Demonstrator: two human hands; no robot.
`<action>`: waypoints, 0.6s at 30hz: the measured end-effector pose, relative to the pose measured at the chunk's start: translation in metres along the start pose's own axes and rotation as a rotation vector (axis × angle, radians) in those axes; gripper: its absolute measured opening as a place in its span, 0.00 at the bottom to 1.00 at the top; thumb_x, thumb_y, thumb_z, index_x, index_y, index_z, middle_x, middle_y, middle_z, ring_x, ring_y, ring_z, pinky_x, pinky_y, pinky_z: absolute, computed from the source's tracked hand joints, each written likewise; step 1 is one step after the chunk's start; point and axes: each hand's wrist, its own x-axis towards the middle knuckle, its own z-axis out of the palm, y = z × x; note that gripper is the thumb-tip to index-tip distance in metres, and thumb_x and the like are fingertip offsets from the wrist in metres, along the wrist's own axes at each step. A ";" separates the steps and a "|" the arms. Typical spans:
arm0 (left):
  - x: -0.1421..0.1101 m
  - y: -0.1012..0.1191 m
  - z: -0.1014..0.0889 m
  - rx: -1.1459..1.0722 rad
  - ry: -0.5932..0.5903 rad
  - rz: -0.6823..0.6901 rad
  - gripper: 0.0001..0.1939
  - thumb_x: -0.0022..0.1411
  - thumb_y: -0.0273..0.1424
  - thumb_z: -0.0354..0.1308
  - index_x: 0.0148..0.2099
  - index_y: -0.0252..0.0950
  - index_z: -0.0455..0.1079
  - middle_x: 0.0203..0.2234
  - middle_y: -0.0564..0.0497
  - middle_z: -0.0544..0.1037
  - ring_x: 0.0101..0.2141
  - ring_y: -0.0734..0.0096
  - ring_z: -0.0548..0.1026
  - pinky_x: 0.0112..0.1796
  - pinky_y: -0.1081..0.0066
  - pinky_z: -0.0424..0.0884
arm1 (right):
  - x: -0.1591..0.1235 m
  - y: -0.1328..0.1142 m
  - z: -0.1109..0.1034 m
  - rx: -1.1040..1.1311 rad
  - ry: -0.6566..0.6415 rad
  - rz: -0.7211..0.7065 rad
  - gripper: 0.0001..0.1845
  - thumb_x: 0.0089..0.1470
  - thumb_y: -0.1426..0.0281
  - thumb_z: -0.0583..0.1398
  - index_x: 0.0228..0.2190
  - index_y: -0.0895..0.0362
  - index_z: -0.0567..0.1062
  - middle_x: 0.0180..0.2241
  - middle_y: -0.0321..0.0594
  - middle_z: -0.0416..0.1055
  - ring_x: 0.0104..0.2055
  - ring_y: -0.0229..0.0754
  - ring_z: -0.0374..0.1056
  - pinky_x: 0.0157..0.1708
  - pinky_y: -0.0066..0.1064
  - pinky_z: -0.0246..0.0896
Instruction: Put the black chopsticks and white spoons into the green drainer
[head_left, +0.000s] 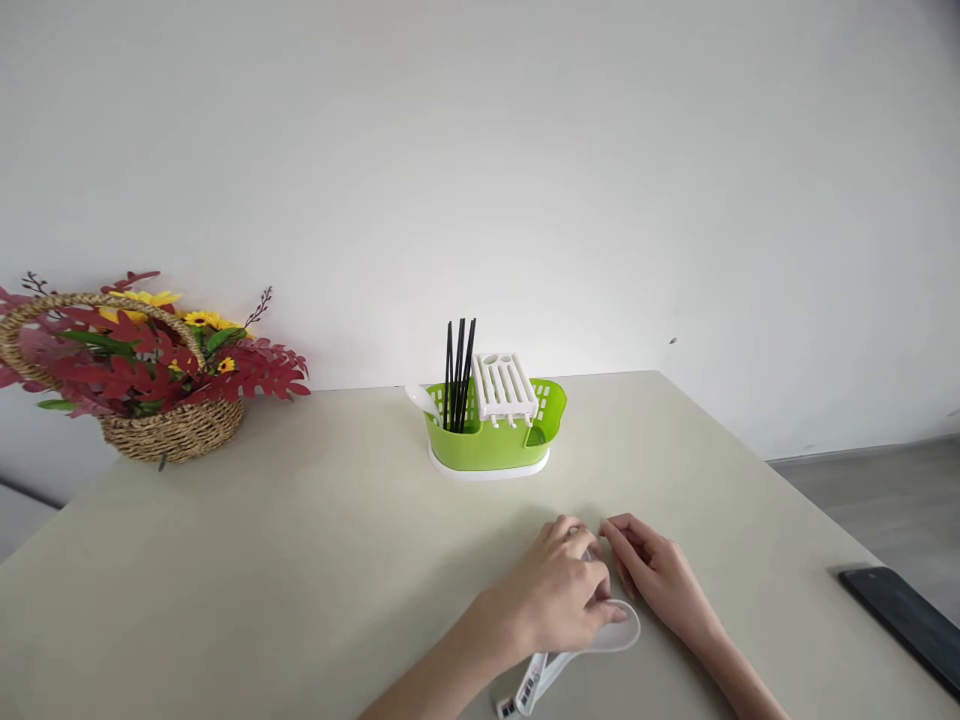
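I can read no word, brand or number. The white spoon handles [537, 668] near my left hand [564, 585] bear dark printed marks [528, 690], too small for me to make out.

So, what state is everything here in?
Loose white spoons: lying down, partly covered
Left hand: fingers bent over those spoons, grip unclear
Right hand: loosely curled, nothing visible inside
Green caddy: upright
Black chopsticks: standing, slightly tilted
Caddy spoon: leaning, bowl up
White slotted rack: perched on caddy
Flower basket: upright, full
Dark flat object: lying down
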 end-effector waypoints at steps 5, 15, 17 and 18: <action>-0.001 0.013 -0.011 -0.130 -0.032 -0.002 0.17 0.67 0.47 0.62 0.37 0.39 0.79 0.57 0.44 0.73 0.67 0.50 0.58 0.63 0.54 0.61 | 0.000 0.000 -0.001 0.007 -0.002 0.000 0.24 0.64 0.45 0.56 0.35 0.53 0.74 0.20 0.31 0.66 0.23 0.38 0.60 0.26 0.29 0.58; -0.004 0.038 -0.012 -0.154 -0.149 0.053 0.19 0.69 0.49 0.59 0.39 0.39 0.77 0.47 0.45 0.74 0.62 0.52 0.63 0.61 0.55 0.63 | -0.002 -0.004 0.000 0.023 0.012 0.009 0.25 0.63 0.45 0.57 0.33 0.54 0.74 0.25 0.33 0.70 0.28 0.39 0.62 0.27 0.29 0.58; -0.004 0.043 -0.014 -0.139 -0.164 0.056 0.19 0.69 0.50 0.59 0.40 0.39 0.78 0.46 0.45 0.74 0.60 0.52 0.64 0.58 0.57 0.65 | -0.003 -0.003 0.000 0.023 0.002 0.005 0.24 0.63 0.46 0.58 0.33 0.54 0.74 0.23 0.32 0.67 0.27 0.38 0.60 0.26 0.28 0.56; -0.005 0.046 -0.014 -0.131 -0.168 0.058 0.19 0.69 0.50 0.59 0.40 0.39 0.78 0.45 0.45 0.74 0.59 0.52 0.66 0.57 0.59 0.66 | -0.003 -0.002 0.000 0.027 -0.014 -0.003 0.23 0.63 0.47 0.59 0.34 0.54 0.74 0.23 0.31 0.66 0.26 0.38 0.60 0.26 0.29 0.57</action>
